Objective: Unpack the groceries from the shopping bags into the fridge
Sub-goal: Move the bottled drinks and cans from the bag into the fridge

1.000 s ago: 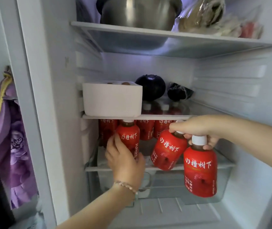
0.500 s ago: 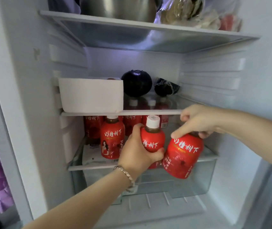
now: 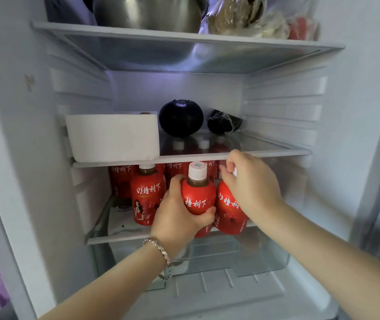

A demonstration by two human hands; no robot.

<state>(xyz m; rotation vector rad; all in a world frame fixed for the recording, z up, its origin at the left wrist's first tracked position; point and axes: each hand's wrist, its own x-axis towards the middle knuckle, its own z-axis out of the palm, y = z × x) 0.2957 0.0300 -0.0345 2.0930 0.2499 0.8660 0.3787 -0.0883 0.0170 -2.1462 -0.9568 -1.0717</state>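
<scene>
The open fridge shows a lower glass shelf [image 3: 119, 239] lined with several red drink bottles with white caps. My left hand [image 3: 179, 215] is wrapped around the body of one red bottle [image 3: 198, 195] at the shelf's front middle. Right beside it, my right hand [image 3: 251, 185] grips the top of a second red bottle [image 3: 227, 213], hiding its cap. Another red bottle [image 3: 146, 197] stands free on the left of the shelf, with more bottles [image 3: 121, 179] in a row behind.
On the middle shelf [image 3: 265, 153] sit a white box [image 3: 112, 137], a dark round eggplant [image 3: 181, 117] and a wrapped dark item [image 3: 223, 121]. The top shelf holds a steel pot [image 3: 152, 12] and bagged food [image 3: 242, 15]. A clear drawer [image 3: 265, 257] lies below.
My left hand let go of the left bottle and took one of the two from my right hand. Both held bottles moved in onto the lower shelf's front.
</scene>
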